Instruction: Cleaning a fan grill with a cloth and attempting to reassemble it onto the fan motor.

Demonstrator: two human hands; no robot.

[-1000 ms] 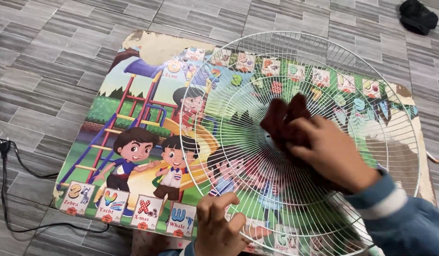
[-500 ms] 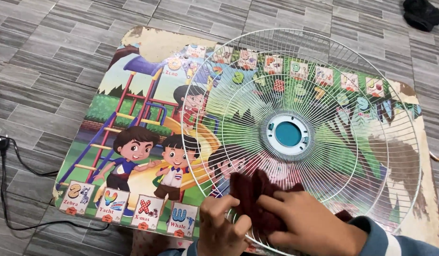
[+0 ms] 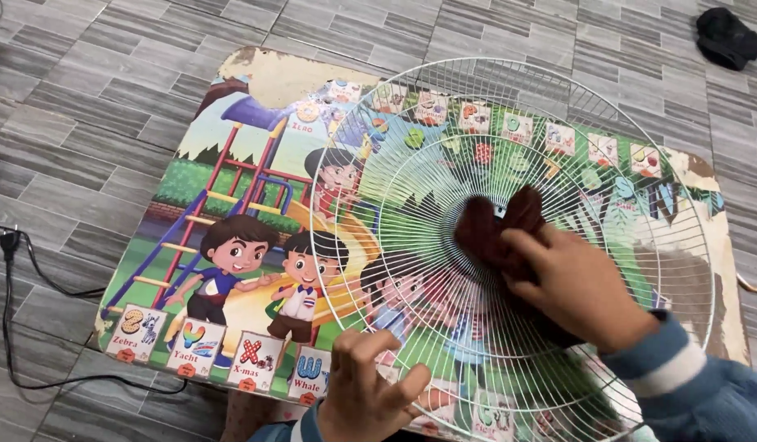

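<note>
A round white wire fan guard [image 3: 558,106] lies flat on a low table with a colourful cartoon playground top [image 3: 231,205]. My right hand [image 3: 579,282] presses a dark red cloth [image 3: 493,229] onto the middle of the guard, covering its hub. My left hand [image 3: 366,393] grips the guard's near rim at the table's front edge, fingers curled over the wires. Both sleeves are blue, the right one with a white stripe.
The table stands on grey tiled floor [image 3: 76,90]. A black cable with a plug [image 3: 10,245] runs along the floor at the left. A dark bundle [image 3: 726,37] lies on the floor at the top right.
My right hand swept the cloth from the guard's middle down to its near rim, then back up over the hub. My left hand has stayed on the near rim.
</note>
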